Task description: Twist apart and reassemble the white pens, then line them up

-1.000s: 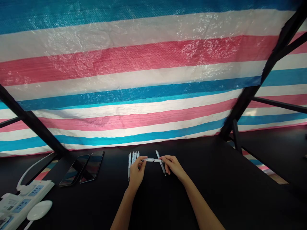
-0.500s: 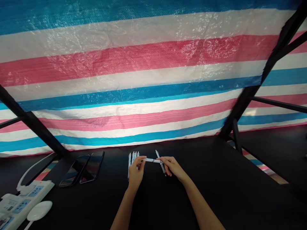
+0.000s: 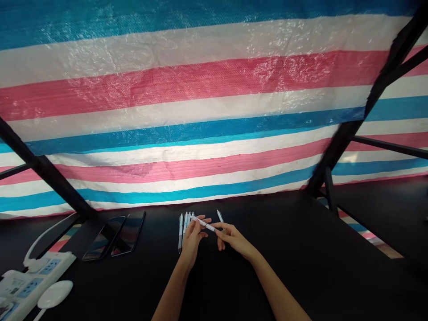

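Observation:
A white pen [image 3: 204, 224] is held between my two hands above the black table, tilted down toward the right. My left hand [image 3: 192, 237] pinches its upper left end, thumb against the barrel. The fingers of my right hand [image 3: 233, 238] are closed on its lower right end. Just behind my left hand, several white pens [image 3: 181, 229] lie side by side, partly covered by that hand. Another pen [image 3: 220, 216] lies beyond my right hand, which hides its lower part.
Two dark phones [image 3: 104, 238] [image 3: 129, 234] lie on the black table [image 3: 230, 285] to the left. Nearer is a white power strip [image 3: 36, 276] with a plug and cable, beside a white oval device [image 3: 55, 294]. Black frame bars [image 3: 337, 147] and a striped tarp [image 3: 200, 102] stand behind.
The held pen has gone from nearly level to slanting, its right end lower. My right hand has shifted slightly left and down, and my left fingers have spread more along the pen.

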`<state>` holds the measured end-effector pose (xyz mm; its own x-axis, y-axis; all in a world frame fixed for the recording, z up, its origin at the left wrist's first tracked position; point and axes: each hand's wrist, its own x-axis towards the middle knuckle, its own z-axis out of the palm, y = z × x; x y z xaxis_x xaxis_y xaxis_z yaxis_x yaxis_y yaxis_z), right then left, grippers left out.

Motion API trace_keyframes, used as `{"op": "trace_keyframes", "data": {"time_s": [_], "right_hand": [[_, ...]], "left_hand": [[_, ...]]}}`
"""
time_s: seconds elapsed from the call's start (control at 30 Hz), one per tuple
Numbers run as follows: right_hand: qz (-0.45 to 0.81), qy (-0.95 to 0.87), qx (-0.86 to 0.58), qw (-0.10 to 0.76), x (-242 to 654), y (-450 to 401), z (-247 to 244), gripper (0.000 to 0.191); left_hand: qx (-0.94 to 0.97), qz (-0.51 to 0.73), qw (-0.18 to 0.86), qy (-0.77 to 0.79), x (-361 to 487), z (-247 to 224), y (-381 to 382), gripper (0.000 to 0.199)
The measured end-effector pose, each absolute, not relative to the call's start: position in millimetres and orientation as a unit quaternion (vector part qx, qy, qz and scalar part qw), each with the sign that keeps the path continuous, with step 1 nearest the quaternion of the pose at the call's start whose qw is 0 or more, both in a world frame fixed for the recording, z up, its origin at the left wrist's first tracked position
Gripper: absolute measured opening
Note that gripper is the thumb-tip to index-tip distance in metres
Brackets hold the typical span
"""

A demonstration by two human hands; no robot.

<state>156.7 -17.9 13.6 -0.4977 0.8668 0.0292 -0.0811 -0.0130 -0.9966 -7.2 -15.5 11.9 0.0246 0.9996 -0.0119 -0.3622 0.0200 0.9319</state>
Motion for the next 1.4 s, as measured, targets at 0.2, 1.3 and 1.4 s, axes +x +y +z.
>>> {"op": "trace_keyframes", "data": {"time_s": [0.2, 1.3, 1.4], "right_hand": [[0.587, -0.586, -0.368, 0.420, 160, -15, 12, 0.045], [0.579, -0.522, -0.380, 0.498, 168, -7, 7, 0.029], [0.581, -0.521, -0.378, 0.498, 167, -7, 6, 0.030]], "left_hand": [[0.205, 0.635, 0.692, 0.275, -15, 18, -11, 0.018], [0.155, 0.376, 0.894, 0.190, -13, 5, -10, 0.037], [0.154, 0.372, 0.894, 0.195, -12, 3, -9, 0.038]]}}
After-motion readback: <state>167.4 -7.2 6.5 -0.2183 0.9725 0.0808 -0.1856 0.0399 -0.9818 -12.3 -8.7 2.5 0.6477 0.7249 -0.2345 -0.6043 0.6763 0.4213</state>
